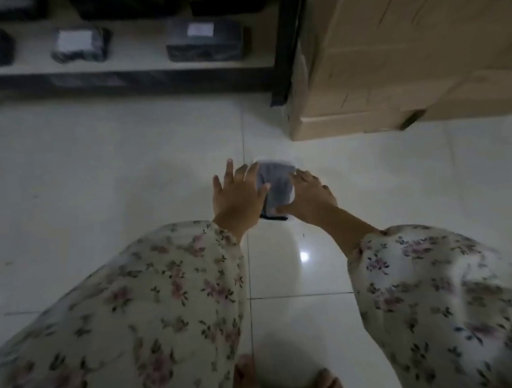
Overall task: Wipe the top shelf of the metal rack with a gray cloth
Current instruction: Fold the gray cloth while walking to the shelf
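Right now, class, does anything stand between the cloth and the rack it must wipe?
Nothing visible does. The cloth sits between the left hand and right hand, and only bare floor lies between it and the rack. The boxes stand to the rack's right, aside. The top shelf is out of view.

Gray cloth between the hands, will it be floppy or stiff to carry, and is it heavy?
Likely floppy: the gray cloth looks folded into a small pad, with a dark edge sagging below the right hand. Probably light: the left hand touches it with spread fingers, not a clench. It may unfold if held loosely.
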